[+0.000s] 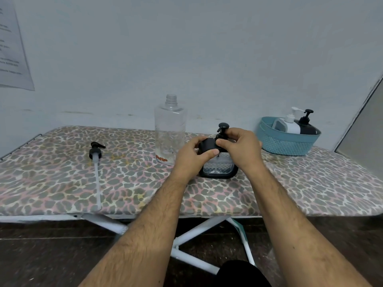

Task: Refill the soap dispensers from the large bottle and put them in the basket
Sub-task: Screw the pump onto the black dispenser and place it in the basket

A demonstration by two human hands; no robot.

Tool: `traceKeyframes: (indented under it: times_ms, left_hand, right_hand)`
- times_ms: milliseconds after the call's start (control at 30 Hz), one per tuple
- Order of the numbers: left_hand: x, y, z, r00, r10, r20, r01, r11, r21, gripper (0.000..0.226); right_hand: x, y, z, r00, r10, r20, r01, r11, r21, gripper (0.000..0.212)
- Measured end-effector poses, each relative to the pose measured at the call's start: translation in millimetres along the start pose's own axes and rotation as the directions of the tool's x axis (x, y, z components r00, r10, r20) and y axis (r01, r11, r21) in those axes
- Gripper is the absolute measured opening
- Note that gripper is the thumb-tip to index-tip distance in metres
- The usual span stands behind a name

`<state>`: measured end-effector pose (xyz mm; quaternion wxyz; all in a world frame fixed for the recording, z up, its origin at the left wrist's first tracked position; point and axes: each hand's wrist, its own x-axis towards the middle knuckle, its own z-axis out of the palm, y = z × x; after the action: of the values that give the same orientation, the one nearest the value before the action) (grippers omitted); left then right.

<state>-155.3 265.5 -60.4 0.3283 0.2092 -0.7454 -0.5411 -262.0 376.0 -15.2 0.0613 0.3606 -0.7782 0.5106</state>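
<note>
The soap dispenser (218, 164) is standing on the ironing board (62, 179), just beside the large bottle (170, 129). The left hand (191, 156) is gripping its black shoulder while the right hand (240, 148) is pinching the pump collar, probably tightening it. Filled, it is likely getting heavy and slick, so the squat body is offering the safest hold.

One head-worn wide-angle view looks forward and down from the person's own standpoint, facing a pale wall (207, 48) at 12 o'clock. The leopard-print bench (62, 183) runs across mid-frame, within arm's reach, both forearms entering from 6 o'clock. Dark floor (51, 255) fills the near edge; straight lines bow toward the corners.
</note>
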Motion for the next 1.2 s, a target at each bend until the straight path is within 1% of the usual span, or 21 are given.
traceKeyframes:
  times_ms: [67,133,300,400,533,600,667,733,800,867,933,1000,1200]
  left_hand:
    - [-1,-1,0,1.000,-0.003,-0.001,0.003,1.000,0.001,0.060]
    - [-2,-1,1,1.000,0.000,0.003,0.000,1.000,-0.001,0.060]
    - [-4,-3,-1,1.000,-0.004,0.023,0.004,1.000,-0.009,0.057]
    - [-5,-4,-1,0.999,-0.014,0.032,0.014,1.000,-0.022,0.058]
    - [-4,-2,-2,0.999,-0.025,0.049,0.025,0.999,-0.019,0.057]
    - [-5,-1,-3,0.998,-0.026,0.053,0.027,0.999,-0.025,0.057]
    - [-6,-1,-3,0.998,-0.024,0.064,0.026,0.999,-0.028,0.053]
    - [-9,-1,-3,0.996,-0.026,0.088,0.030,0.999,-0.044,0.048]
    - [-12,-3,-2,0.993,-0.042,0.108,0.051,0.995,-0.083,0.055]
    - [-14,-3,-2,0.993,-0.053,0.106,0.066,0.990,-0.125,0.063]
    - [-13,-3,-3,0.994,-0.054,0.099,0.069,0.986,-0.154,0.064]
    - [-11,-2,-3,0.994,-0.053,0.095,0.068,0.985,-0.161,0.063]
    - [-9,-2,-2,0.991,-0.070,0.110,0.085,0.987,-0.137,0.058]
  right_hand:
    - [-6,-2,4,0.998,-0.003,-0.062,-0.001,0.998,-0.060,0.017]
    - [-9,-3,5,0.996,0.003,-0.085,-0.009,0.998,-0.070,0.018]
    - [-12,-4,4,0.999,0.026,-0.034,-0.028,0.998,-0.053,0.018]
    - [-11,-4,1,0.999,0.044,0.031,-0.044,0.999,-0.005,0.013]
    - [-8,-2,-2,0.992,0.026,0.124,-0.033,0.998,0.049,0.015]
    - [-8,3,-7,0.990,0.015,0.141,-0.028,0.995,0.094,0.031]
    - [-8,13,-15,0.989,0.040,0.145,-0.062,0.988,0.144,0.043]
    - [-9,26,-22,0.968,0.111,0.227,-0.168,0.953,0.252,0.049]
    - [-12,38,-25,0.917,0.157,0.366,-0.292,0.891,0.349,0.056]
    - [-16,47,-26,0.888,0.135,0.439,-0.315,0.874,0.370,0.061]
    - [-16,52,-25,0.888,0.101,0.448,-0.305,0.859,0.412,0.063]
    - [-14,53,-28,0.888,0.108,0.447,-0.316,0.850,0.422,0.065]
    - [-6,54,-47,0.866,0.095,0.490,-0.282,0.903,0.323,0.062]
